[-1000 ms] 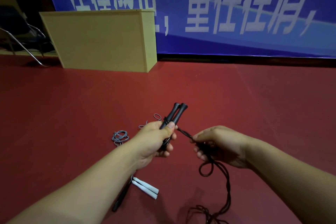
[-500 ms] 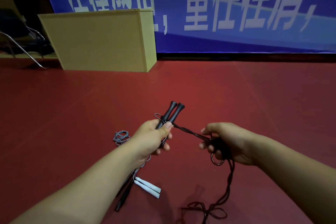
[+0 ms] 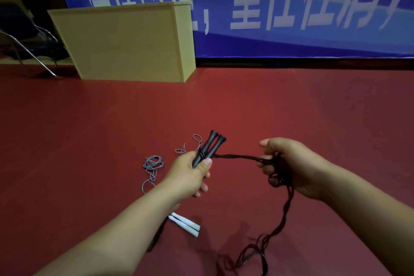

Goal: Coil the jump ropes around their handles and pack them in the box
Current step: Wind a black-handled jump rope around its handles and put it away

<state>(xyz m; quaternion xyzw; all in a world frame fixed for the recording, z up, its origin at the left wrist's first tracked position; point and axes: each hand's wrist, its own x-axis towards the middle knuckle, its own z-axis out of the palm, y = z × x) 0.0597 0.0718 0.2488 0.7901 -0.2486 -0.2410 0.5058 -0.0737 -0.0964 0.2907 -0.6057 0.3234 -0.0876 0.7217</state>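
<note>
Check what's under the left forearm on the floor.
Two white handles poke out from under the left forearm, and a dark strip beside them. Their rope ends are covered; the grey cord lies farther out.

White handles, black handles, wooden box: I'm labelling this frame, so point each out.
white handles (image 3: 184,224), head view, middle of the pair.
black handles (image 3: 210,147), head view, shafts above the thumb.
wooden box (image 3: 121,42), head view, front panel.

My left hand (image 3: 190,175) and right hand (image 3: 289,163) are bare, with no gloves, rings or watch. Both forearms are uncovered; no sleeve shows. My nails are short and plain.
</note>
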